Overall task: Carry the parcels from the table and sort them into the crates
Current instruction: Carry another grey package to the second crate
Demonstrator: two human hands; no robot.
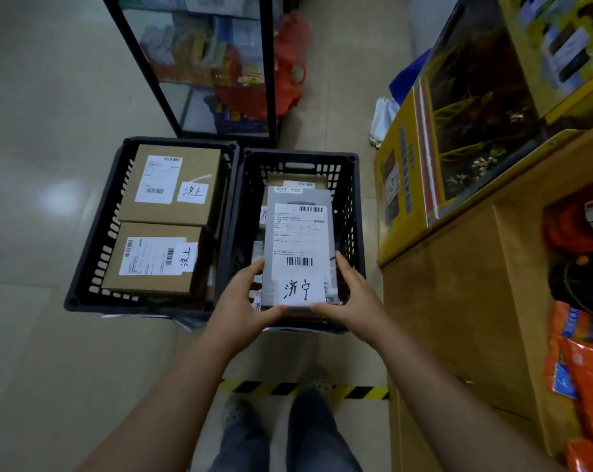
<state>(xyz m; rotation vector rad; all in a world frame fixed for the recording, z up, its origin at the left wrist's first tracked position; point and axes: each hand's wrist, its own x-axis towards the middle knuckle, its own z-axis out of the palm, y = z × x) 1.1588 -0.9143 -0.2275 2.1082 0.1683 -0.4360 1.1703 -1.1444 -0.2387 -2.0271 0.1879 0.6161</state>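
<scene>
A: From the head camera, how much room is there around the crates?

B: Two black slotted plastic crates sit side by side on the pale tiled floor, walls touching. The left crate (94,240) has bare floor on its left; the right crate (351,212) lies near a cardboard display stand (458,301) on its right. A black-framed glass cabinet (199,63) stands just behind them, and a yellow-black hazard tape strip (305,390) runs across the floor by the person's feet

A: And the parcel?

B: A flat grey parcel (300,233) with a white shipping label and a handwritten tag is held over the right crate. The left hand (244,301) and right hand (353,298) grip its near corners, thumbs under the near edge

A: Anything hard to see?

B: Parcels beneath it are mostly hidden. The left crate holds two brown cardboard boxes (165,219), both labelled. Label print is too small to read
</scene>
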